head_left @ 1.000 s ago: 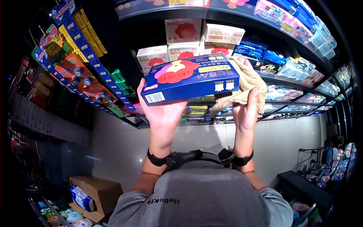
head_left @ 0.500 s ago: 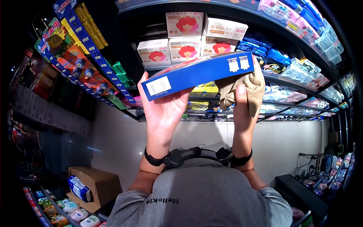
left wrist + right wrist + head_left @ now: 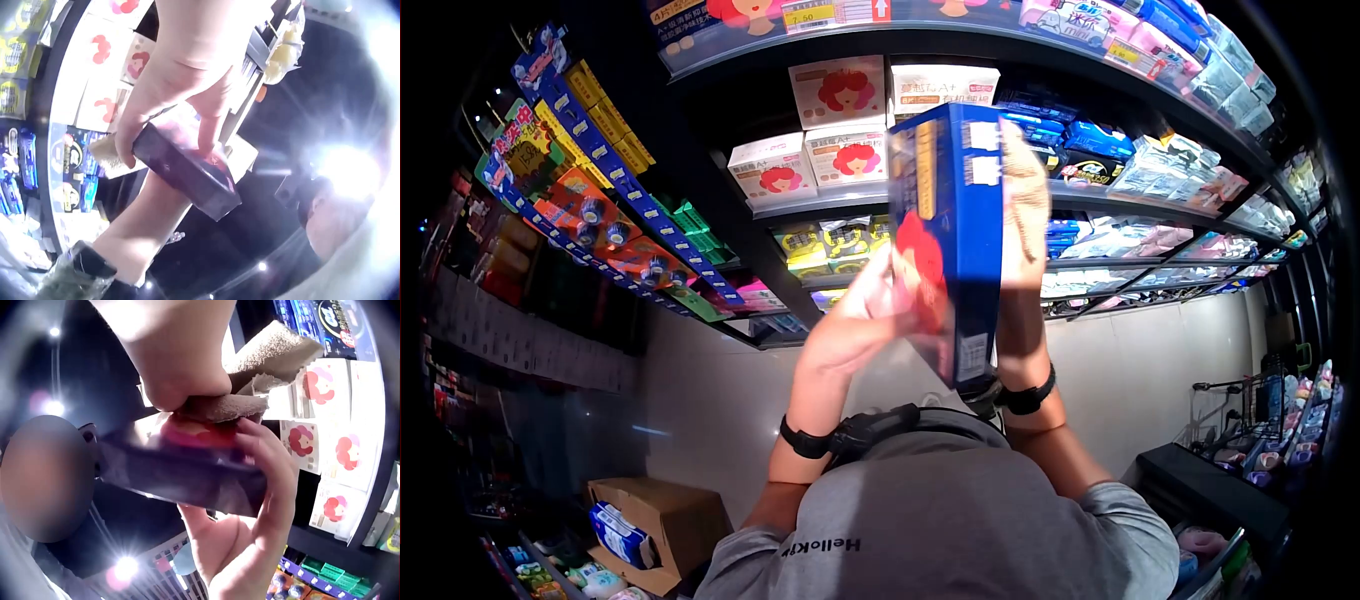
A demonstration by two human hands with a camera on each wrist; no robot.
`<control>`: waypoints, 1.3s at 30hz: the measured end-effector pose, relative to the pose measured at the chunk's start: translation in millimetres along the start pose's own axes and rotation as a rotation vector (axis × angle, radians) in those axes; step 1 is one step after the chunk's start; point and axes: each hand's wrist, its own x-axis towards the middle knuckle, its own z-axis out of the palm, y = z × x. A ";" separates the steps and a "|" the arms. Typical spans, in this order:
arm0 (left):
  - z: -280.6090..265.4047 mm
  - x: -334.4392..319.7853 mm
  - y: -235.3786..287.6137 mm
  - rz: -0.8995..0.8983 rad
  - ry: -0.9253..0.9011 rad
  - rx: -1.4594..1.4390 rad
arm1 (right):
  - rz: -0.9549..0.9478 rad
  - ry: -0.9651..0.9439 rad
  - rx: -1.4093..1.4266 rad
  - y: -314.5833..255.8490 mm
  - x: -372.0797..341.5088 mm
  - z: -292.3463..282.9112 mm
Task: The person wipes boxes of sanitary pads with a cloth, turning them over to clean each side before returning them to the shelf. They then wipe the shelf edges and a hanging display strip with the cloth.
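Observation:
In the head view a blue box [image 3: 975, 240] with a red flower-like picture stands on end between the two hands. The left hand [image 3: 868, 310] grips its left side low down; in the left wrist view the fingers and thumb of the left hand [image 3: 181, 94] span the box [image 3: 181, 165]. On the box's far right side is the right hand [image 3: 1022, 240], with a tan cloth. The right wrist view shows the cloth [image 3: 269, 359] bunched between the right hand [image 3: 175, 356] and the box [image 3: 187, 475], pressed on its face.
White boxes with red pictures [image 3: 846, 155] sit on the shelf ahead, with blue packs [image 3: 1090, 140] to their right. A shelf edge [image 3: 800, 40] crosses above. A hanging display [image 3: 600, 220] is at left, a cardboard box [image 3: 670, 515] at lower left, a cart [image 3: 1240, 400] at right.
The box has turned from lying crosswise to standing upright in the head view. The left hand has moved right and gone to its lower side; the right hand with the cloth has shifted left.

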 end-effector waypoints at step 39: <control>-22.0 -10.3 25.4 0.419 -0.008 -0.355 | -0.724 0.093 -0.736 15.4 -14.0 -1.1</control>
